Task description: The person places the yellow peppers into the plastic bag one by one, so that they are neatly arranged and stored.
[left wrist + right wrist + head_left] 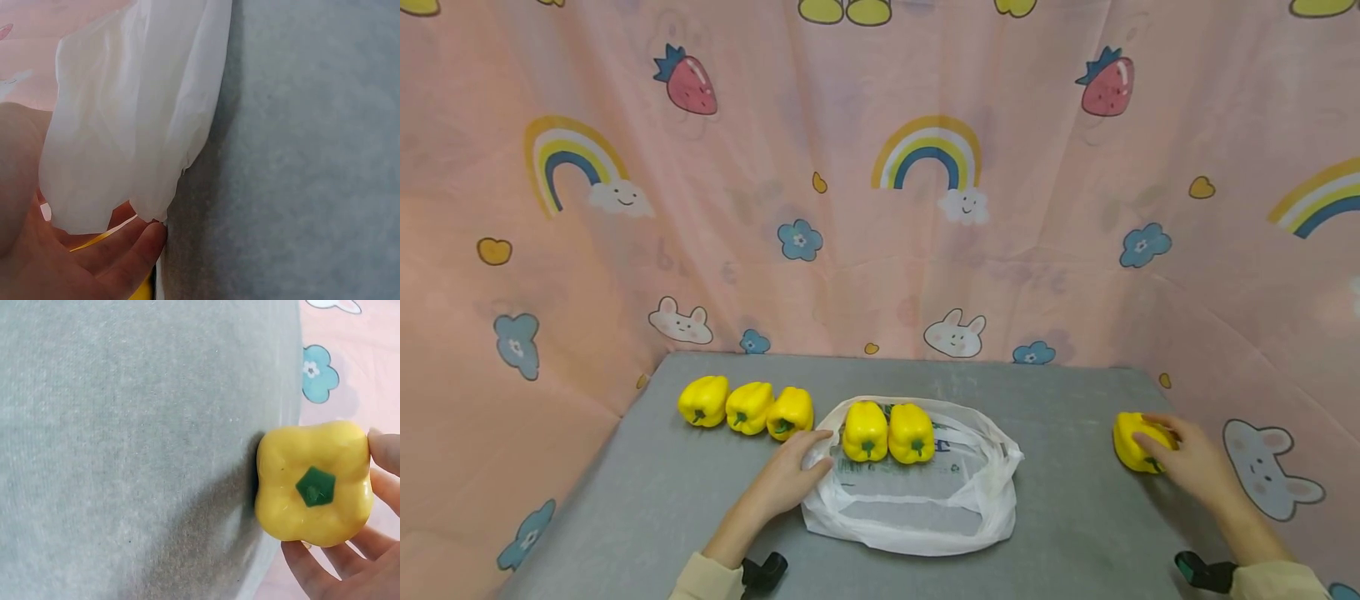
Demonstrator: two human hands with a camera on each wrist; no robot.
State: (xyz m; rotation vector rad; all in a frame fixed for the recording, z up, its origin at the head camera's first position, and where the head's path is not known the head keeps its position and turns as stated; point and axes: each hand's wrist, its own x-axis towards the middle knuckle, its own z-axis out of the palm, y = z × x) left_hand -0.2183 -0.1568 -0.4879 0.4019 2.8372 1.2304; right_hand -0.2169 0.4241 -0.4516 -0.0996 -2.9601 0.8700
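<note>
In the middle of the tabletop (pixel 1067 525), a white bag (pixel 917 537) holding two peppers (pixel 912 429) is pinched by the left hand (pixel 788 473); at right, another pepper (pixel 1129 442) is gripped by the right hand (pixel 1197 464).

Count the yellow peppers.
6: three peppers left of the white bag, two peppers inside it, one pepper held by the right hand. The bag could hide more.

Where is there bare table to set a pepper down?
Bare: the grey table between the white bag and the pepper in the right grip. Also bare: nearer than the three-pepper row, left of the left forearm. Crowded: that row, and the bag's far-left part, with the left grip and two peppers.
</note>
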